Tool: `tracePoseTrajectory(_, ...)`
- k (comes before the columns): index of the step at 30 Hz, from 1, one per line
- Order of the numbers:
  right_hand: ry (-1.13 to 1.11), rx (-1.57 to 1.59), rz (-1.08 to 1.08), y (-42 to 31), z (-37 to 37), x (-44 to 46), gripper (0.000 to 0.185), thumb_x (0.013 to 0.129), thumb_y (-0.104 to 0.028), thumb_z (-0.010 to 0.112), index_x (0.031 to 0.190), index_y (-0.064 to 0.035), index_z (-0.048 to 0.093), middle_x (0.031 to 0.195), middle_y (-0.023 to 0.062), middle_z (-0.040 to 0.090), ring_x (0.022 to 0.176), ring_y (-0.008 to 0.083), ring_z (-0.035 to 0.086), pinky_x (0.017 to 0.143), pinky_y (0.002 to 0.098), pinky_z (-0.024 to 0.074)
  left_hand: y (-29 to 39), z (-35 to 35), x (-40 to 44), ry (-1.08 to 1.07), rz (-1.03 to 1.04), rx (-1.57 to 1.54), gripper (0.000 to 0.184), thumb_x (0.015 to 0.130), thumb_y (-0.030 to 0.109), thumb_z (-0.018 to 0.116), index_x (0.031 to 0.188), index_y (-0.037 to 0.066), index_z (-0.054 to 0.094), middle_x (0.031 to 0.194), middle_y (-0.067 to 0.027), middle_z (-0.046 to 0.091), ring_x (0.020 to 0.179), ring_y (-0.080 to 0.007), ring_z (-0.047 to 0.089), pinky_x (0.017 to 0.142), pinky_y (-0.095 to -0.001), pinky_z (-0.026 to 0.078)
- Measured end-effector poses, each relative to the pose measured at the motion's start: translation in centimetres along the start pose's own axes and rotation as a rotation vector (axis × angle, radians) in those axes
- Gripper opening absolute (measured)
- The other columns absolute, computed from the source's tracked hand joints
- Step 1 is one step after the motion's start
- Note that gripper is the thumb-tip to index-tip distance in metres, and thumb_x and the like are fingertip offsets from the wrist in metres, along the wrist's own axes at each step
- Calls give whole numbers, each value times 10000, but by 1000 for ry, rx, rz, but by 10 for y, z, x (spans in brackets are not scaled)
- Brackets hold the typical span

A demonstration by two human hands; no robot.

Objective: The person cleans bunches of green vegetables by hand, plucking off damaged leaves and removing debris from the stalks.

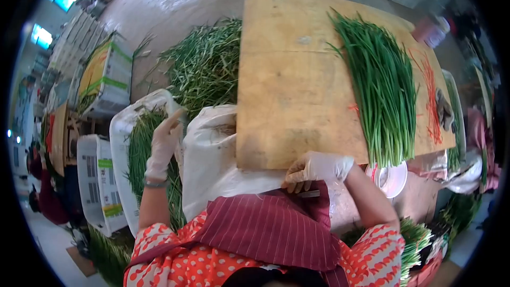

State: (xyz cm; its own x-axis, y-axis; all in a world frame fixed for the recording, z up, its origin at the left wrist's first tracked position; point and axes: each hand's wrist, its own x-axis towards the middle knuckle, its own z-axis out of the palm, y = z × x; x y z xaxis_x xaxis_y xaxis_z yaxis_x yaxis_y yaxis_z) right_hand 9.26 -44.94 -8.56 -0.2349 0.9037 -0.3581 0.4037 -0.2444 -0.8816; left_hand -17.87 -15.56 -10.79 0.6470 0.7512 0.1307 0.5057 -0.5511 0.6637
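Note:
A wooden board (297, 85) fills the middle, with a large bundle of long green stalks (385, 95) on its right part, pale ends toward me. Red ties (430, 95) lie right of the bundle. My left hand (164, 143), gloved, is raised over a white crate (118, 127) of green stalks (142, 149); its fingers are apart and hold nothing. My right hand (313, 170), also gloved, is at the board's near edge by the maroon apron (265, 223). Its fingers are curled closed; what they hold, if anything, I cannot make out.
Loose greens (207, 64) are heaped left of the board, above a white sack (210, 159). An empty white crate (98, 180) stands far left. A white bucket (392, 180) is below the board. A person (52, 196) is at the far left edge.

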Motion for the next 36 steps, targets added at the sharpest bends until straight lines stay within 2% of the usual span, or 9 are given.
tracePoseTrajectory(4, -428, 135, 116, 33, -44, 69, 343, 908, -277, 495, 1111, -15, 588, 1006, 93, 645, 836, 158, 627, 762, 280, 507, -94, -54, -98, 66, -331, 24, 375, 814, 30, 572, 1187, 60, 546, 925, -84, 634, 775, -105, 558, 703, -237, 447)
tracePoseTrajectory(6, -239, 250, 302, -7, -86, 98, 338, 874, -256, 545, 1107, -15, 589, 1058, 105, 626, 959, 167, 592, 851, 285, 466, -124, -61, -135, 184, -426, -98, 369, 818, 36, 574, 1186, 41, 542, 998, -77, 626, 810, -104, 562, 731, -223, 447)
tracePoseTrajectory(11, 1100, 504, -421, 5, -180, 245, 269, 863, -189, 561, 1053, -2, 599, 918, 31, 640, 777, 139, 593, 707, 278, 475, -174, -58, -200, 250, -559, -214, 386, 820, 20, 566, 1204, 32, 523, 1063, -67, 606, 860, -100, 566, 774, -225, 452)
tracePoseTrajectory(17, 491, 338, -161, -53, -108, 327, 213, 879, -131, 551, 1035, -1, 616, 939, 45, 646, 786, 104, 578, 721, 220, 458, -205, -55, -251, 300, -655, 56, 431, 780, 253, 581, 1159, 51, 548, 978, -182, 601, 881, -325, 575, 795, -375, 448)
tracePoseTrajectory(22, 97, -63, -2, -79, 15, 377, 223, 861, -93, 565, 1058, 4, 604, 1003, 68, 640, 898, 124, 578, 813, 239, 447, -214, -39, -287, 179, -936, 201, 528, 743, 331, 625, 1183, 58, 524, 1094, -195, 558, 1019, -331, 527, 868, -391, 421)
tracePoseTrajectory(23, 10, 378, 193, -104, 43, 372, 225, 862, -88, 559, 1062, 6, 601, 1013, 79, 637, 892, 125, 572, 816, 236, 443, -230, -27, -303, 214, -973, 143, 571, 733, 348, 644, 1200, 51, 507, 1085, -202, 553, 1026, -334, 520, 871, -399, 416)
tracePoseTrajectory(26, -47, -248, 2, -124, 104, 387, 228, 859, -136, 575, 1053, -25, 622, 1014, 102, 638, 915, 150, 571, 827, 255, 435, -257, -18, -309, 387, -960, 182, 580, 733, 343, 654, 1201, 37, 500, 1077, -204, 556, 1018, -338, 520, 869, -397, 417)
tracePoseTrajectory(32, -168, -239, 43, -56, 182, 439, 205, 811, -155, 621, 1002, -91, 657, 914, 112, 661, 841, 228, 625, 775, 291, 471, -283, -93, -194, 575, -745, 86, 453, 796, 262, 612, 1172, 26, 521, 1049, -191, 575, 969, -322, 547, 846, -369, 426)
tracePoseTrajectory(36, -149, -274, 18, -54, 181, 445, 208, 805, -176, 630, 998, -105, 660, 931, 122, 654, 845, 246, 626, 774, 308, 478, -332, -120, -123, 487, -761, 109, 589, 774, 397, 622, 1220, 37, 484, 1151, -201, 536, 1077, -333, 499, 910, -379, 397)
